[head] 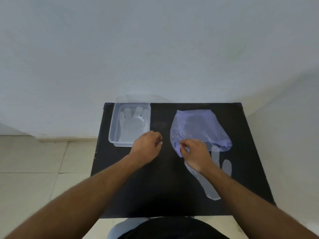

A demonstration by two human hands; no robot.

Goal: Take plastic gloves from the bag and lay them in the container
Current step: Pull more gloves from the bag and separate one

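Black and matte, the table (165, 183) is carrying everything we are working with. We are seeing at least one clear glove (132, 125) already lying flat in the container (111, 133), its fingers pointing away from us, so part of the job is looking done. How many thin layers are stacked there we cannot tell.

We are reading more as left to do. Another glove (205, 183) is trailing out of the bag (195, 128) toward us, partly under our right hand (194, 153), with two of its fingers showing beside the wrist. That one is not yet in the container, and the bag is looking as if it is holding more film inside, though the folds are too hazy to count.

Our right hand is resting at the bag's near opening with thumb and forefinger pinching at thin film there; whether it is the bag's edge or a glove we cannot say. Our left hand (146, 145) is hovering between container and bag, fingers curled loosely inward and gripping nothing we can make out.

The bag is a pale lilac, crinkled, translucent and limp. The gloves are filmy and nearly colourless. The container is rectangular, rigid clear plastic with rounded corners and shallow walls.
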